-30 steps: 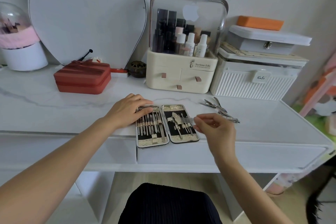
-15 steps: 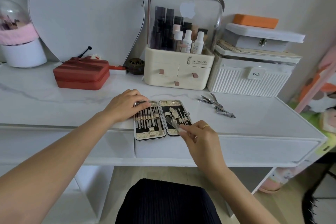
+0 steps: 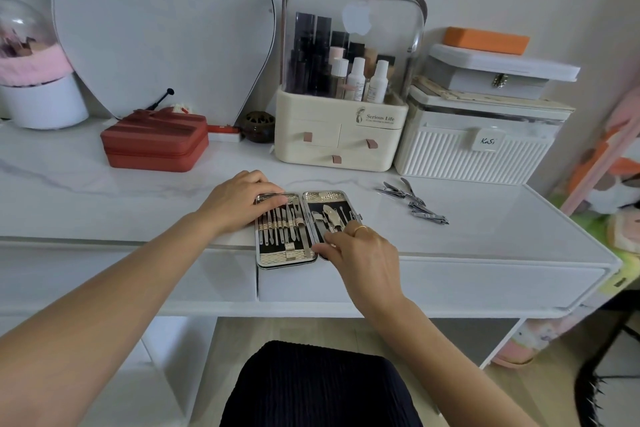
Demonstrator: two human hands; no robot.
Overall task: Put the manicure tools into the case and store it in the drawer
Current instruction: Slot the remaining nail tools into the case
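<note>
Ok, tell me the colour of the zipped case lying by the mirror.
The zipped fabric case left of the cream organiser is brick red, seen in the head view.

home dressing table | mirror (image 3: 156, 28) | cosmetics organizer (image 3: 346, 97) | white vanity top (image 3: 104, 198) | jewelry box (image 3: 156, 142)

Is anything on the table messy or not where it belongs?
Yes. A few loose metal tools lie in a crooked heap on the table, right of the open case, while the others sit in neat slots. The left hand rests on the case's top edge; the right hand is over its right half.
</note>
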